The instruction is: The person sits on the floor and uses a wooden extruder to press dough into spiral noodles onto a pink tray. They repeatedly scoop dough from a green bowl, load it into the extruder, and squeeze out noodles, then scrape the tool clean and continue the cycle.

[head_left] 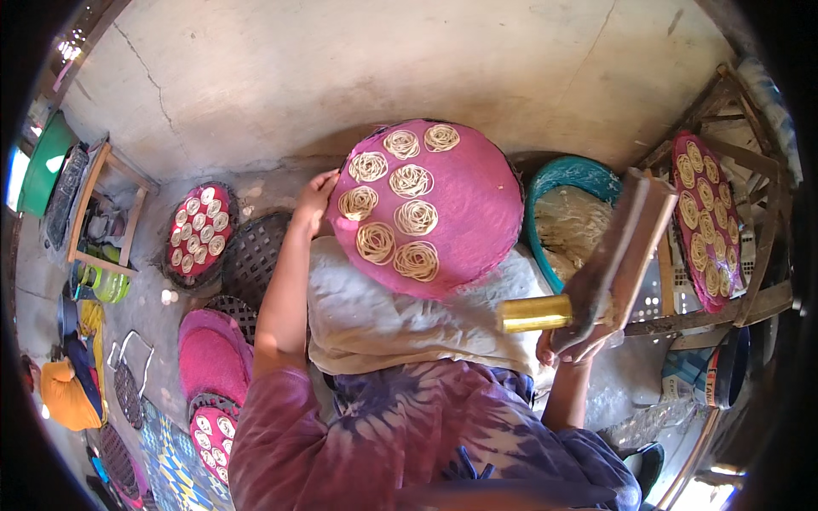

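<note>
In the head view, the left hand (pixel 317 203) is left of centre, its fingers closed around the edge of a round pink tray (pixel 473 204). That tray sits in the middle of the frame, above a pale cloth (pixel 375 317) draped across the person's lap. Eight noodle coils (pixel 416 218) lie on its left half, and the right half is bare pink.

The right hand (pixel 581 349), right of centre and lower, is wrapped around the bottom end of a wooden press (pixel 603 266); the wood partly hides the fingers, so how each one closes I cannot tell. A gold-coloured cylinder (pixel 535 313) juts from the press toward the left. Behind it, a teal basin (pixel 534 223) holds pale dough (pixel 566 223).

At the right of the frame, another coil-covered tray (pixel 693 223) leans on a wooden frame (pixel 771 213). At the left, a smaller tray of coils (pixel 183 280) lies beside a black lattice tray (pixel 257 255), with a plain pink tray (pixel 211 349) below them.
</note>
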A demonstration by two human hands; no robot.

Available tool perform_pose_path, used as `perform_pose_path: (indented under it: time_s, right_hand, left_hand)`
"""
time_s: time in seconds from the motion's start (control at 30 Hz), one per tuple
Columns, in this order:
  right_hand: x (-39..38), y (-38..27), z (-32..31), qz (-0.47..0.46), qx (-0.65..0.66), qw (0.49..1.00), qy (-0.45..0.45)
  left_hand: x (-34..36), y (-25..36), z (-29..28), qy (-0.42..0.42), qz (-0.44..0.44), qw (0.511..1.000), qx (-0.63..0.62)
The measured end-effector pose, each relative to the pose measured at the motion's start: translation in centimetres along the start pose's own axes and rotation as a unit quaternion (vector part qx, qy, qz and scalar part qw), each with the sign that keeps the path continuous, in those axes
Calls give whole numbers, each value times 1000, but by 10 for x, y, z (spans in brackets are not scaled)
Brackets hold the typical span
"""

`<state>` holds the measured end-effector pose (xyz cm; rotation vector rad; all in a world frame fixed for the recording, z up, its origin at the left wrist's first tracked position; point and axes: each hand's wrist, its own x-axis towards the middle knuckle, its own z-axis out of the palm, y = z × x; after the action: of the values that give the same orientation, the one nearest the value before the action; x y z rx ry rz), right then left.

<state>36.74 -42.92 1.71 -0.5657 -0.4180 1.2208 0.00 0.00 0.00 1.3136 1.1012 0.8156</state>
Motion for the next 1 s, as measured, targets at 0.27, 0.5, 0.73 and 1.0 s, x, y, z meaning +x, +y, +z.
perform_pose_path:
  time_s: [0.27,0.5,0.73,1.0]
  right_hand:
    - [28,9,73,240,-239,928,-155]
    - [108,41,155,180,-491,749,-406]
    - [266,60,141,-209,-802,538,-152]
    - [295,87,127,-244,-830,474,-163]
  left_hand:
    - [-111,131,81,-263,237,899,-259]
    - [-195,155,41,-375,297,709,-519]
    - [-225,133,27,-433,61,858,-270]
    - [-214,105,23,-482,65,801,-349]
